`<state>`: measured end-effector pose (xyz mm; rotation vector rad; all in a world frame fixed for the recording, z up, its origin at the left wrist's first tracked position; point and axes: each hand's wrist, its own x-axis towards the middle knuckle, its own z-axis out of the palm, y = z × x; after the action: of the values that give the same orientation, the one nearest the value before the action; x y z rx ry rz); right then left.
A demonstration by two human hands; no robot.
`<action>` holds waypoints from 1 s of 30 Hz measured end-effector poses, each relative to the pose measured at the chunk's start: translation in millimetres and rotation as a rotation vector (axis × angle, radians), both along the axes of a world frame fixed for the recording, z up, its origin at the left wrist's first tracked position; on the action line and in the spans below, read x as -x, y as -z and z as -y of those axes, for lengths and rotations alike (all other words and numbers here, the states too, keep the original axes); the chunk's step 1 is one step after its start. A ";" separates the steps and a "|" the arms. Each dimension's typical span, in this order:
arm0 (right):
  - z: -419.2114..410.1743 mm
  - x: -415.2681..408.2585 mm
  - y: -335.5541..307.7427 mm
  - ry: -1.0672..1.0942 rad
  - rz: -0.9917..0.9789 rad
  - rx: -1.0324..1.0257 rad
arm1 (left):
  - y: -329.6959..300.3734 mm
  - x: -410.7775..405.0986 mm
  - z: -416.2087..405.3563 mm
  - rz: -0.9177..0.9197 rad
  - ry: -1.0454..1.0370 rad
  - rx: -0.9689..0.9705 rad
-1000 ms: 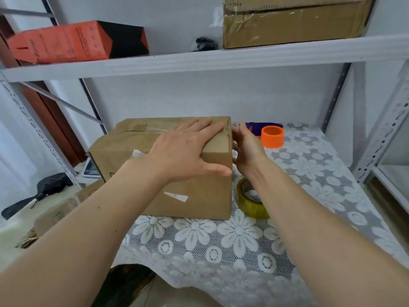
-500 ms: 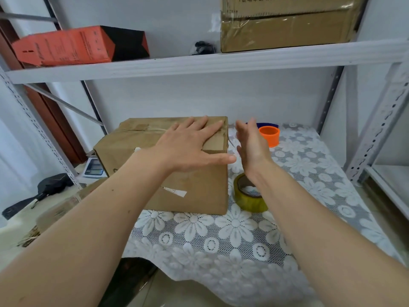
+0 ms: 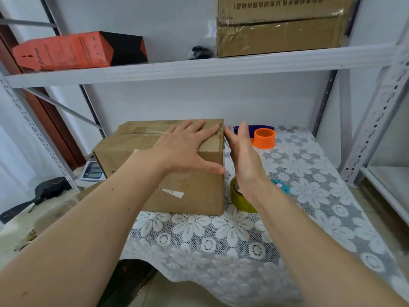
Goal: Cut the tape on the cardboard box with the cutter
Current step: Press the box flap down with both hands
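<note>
- Two bare hands reach forward in the head view, over a shelf surface covered with a white floral lace cloth (image 3: pixel 232 240).
- Left hand (image 3: pixel 186 149) lies flat, palm down, on top of the cardboard box (image 3: pixel 192 189); its fingers (image 3: pixel 199 129) are spread and released, the thumb hooked over the box's near right top edge.
- Right hand (image 3: pixel 245 160) stands on edge just beside the box's right side, fingers straight and together, grasping nothing; whether it touches the cardboard I cannot tell.
- Cardboard box sits on the lace cloth at the left half of the shelf, with brown tape (image 3: pixel 137 130) along its top seam and a torn white label (image 3: pixel 172 192) on the near face.
- Yellowish tape roll (image 3: pixel 240 201) lies just beside the box's lower right corner, partly under the right wrist.
- Orange tape core (image 3: pixel 264 138) stands farther back, right of the box, next to a dark blue object (image 3: pixel 261 129).
- Upper shelf (image 3: pixel 199 67) carries a red and black carton (image 3: pixel 75 50) and a large taped carton (image 3: pixel 281 25).
</note>
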<state>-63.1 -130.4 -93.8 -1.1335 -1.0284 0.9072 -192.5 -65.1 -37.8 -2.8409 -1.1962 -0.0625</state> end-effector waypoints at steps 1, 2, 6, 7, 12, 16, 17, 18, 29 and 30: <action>1.1 0.9 0.6 -0.002 0.000 0.000 | 0.4 0.0 -0.3 0.002 0.000 -0.002; 1.0 1.6 2.6 -0.002 0.000 0.003 | 1.0 0.0 -0.5 0.006 0.001 -0.006; 6.3 7.9 3.7 0.019 0.017 -0.006 | 2.8 0.6 -1.0 0.022 0.004 -0.019; 7.5 9.6 3.5 0.034 0.023 -0.016 | 3.0 0.7 -1.1 0.022 0.003 -0.021; 8.3 15.5 5.5 0.053 0.009 -0.017 | 4.0 0.5 -2.1 0.023 0.005 -0.034; 5.7 19.4 16.6 0.103 0.035 -0.027 | 5.4 0.6 -3.8 0.030 0.012 -0.049; 5.3 21.4 18.3 0.123 0.046 -0.026 | 5.6 0.6 -4.1 0.030 0.017 -0.051; 4.5 23.4 19.6 0.144 0.063 -0.017 | 5.5 0.7 -4.5 0.030 0.021 -0.051; 6.5 25.8 24.3 0.245 0.209 -0.008 | 4.9 1.2 -4.5 0.024 0.024 -0.049; 6.0 25.4 25.0 0.249 0.214 -0.007 | 5.1 1.1 -4.5 0.025 0.023 -0.050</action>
<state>-88.6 -136.4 -118.8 -1.3398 -1.0328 0.5930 -193.6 -60.6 -42.8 -2.8196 -1.1497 -0.1276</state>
